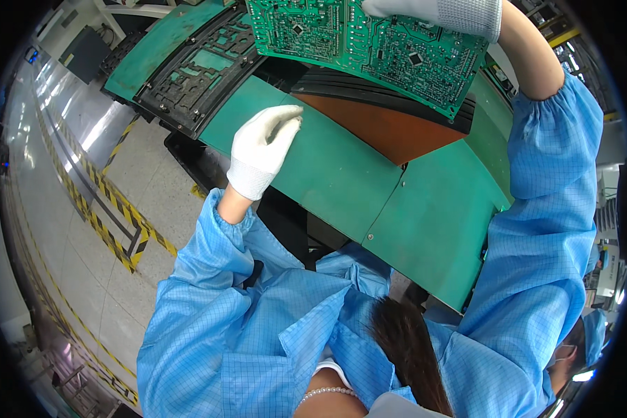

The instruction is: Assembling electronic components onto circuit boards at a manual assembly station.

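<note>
Both my hands wear white knit gloves. My right hand (442, 14), partly cut off by the upper edge of the view, grips a large green circuit board (369, 52). The board is tilted, with small parts and two dark square chips showing on its near face. My left hand (263, 150) hovers over the green worktop (334, 181), left of the board and apart from it. Its fingers are loosely curved, with a gap to the thumb and nothing visible between them.
Below the board stands a rack (390, 125) with an orange-brown side and black ridged top. A black cut-out fixture tray (198, 70) lies on the green surface at the far left. Yellow-black striped tape (111, 226) marks the floor. Another person in blue (592, 338) is at the right rim.
</note>
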`<action>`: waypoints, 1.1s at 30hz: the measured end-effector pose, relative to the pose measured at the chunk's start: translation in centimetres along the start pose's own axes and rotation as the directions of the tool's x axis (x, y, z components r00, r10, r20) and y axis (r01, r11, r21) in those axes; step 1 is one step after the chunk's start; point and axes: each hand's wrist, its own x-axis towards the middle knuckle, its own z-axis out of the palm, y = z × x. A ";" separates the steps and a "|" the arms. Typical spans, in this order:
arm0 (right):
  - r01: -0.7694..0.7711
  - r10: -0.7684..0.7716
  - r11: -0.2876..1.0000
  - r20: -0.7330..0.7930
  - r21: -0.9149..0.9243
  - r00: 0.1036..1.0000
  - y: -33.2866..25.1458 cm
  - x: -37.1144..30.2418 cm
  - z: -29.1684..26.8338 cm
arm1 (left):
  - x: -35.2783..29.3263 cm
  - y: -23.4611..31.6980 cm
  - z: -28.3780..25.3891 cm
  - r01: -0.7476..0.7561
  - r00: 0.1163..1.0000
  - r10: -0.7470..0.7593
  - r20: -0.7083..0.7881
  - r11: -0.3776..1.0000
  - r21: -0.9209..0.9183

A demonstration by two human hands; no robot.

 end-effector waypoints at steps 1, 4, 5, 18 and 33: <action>-0.100 0.100 0.995 0.017 -0.006 0.995 -1.9 0.2 -0.5 | 0.1 -0.4 -0.8 -0.001 1.000 0.000 0.005 1.000 0.019; -0.145 0.145 0.989 -0.001 -0.023 0.989 -2.6 0.7 -0.3 | 0.1 -1.4 -1.4 0.012 1.000 -0.012 -0.002 1.000 -0.005; -0.090 0.089 0.995 -0.038 -0.033 0.995 -2.1 0.9 0.0 | 0.1 -1.4 -1.3 0.012 1.000 -0.012 0.000 1.000 -0.007; -0.052 0.050 0.994 -0.023 -0.101 0.998 -0.3 0.3 0.0 | 0.5 -1.0 -0.9 0.001 1.000 -0.001 0.013 1.000 0.018; 0.003 0.026 0.996 0.340 -0.086 0.940 0.4 2.6 0.8 | 0.3 -1.3 -0.9 0.006 1.000 -0.006 0.012 1.000 0.007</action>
